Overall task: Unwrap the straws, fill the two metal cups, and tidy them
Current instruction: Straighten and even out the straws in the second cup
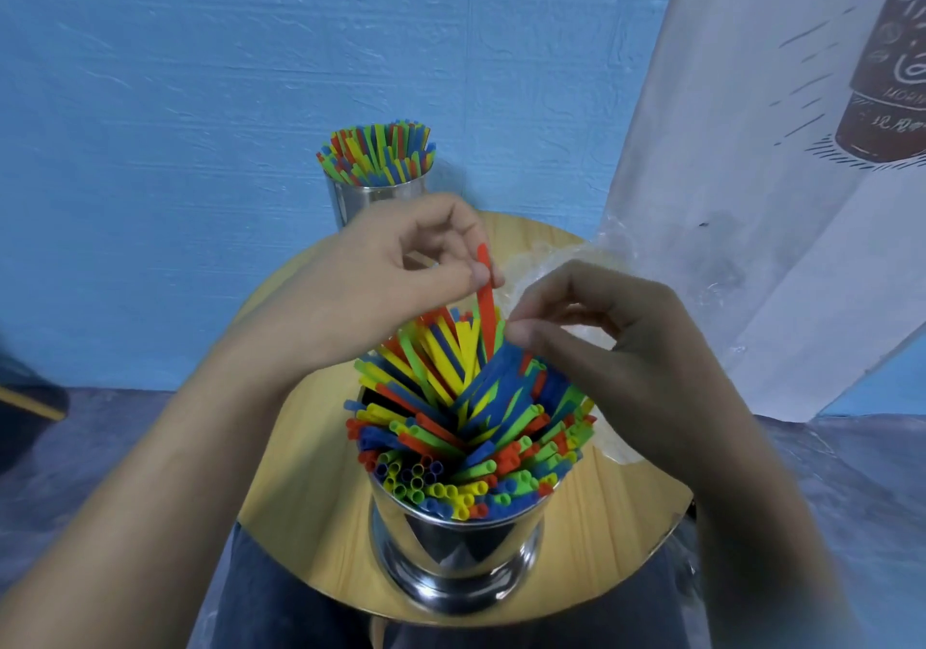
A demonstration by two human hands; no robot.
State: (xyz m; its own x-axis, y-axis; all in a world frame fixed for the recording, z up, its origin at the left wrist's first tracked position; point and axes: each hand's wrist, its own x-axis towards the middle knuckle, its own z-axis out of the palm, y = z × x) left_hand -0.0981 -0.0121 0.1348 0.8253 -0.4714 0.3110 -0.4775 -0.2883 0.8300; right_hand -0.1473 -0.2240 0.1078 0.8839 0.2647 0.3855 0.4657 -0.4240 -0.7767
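**Two cups, front and back**

The near cup (456,543) is standing at the front of the counter (300,498), the far cup (356,199) sitting behind it at the back edge, straws (466,428) filling both. Above the near cup the left hand (381,287) is pinching a single straw (486,297), the right hand (616,347) just to its right. The wrapper (546,260) is lying behind the right hand

Prob. a small drinks shop or café corner; can't be sure. Clues: white hanging banner (741,207) w/ a drawn brown bottle (892,77) & scrawled lettering, against a rough blue-painted wall (190,97). Small round wooden table (305,498) w/ a near shiny metal cup (451,553) & a far shiny metal cup (358,199), both packed w/ coloured plastic straws (451,448). Crumpled clear plastic wrap (546,260) at back right. Grey-blue floor (100,458).
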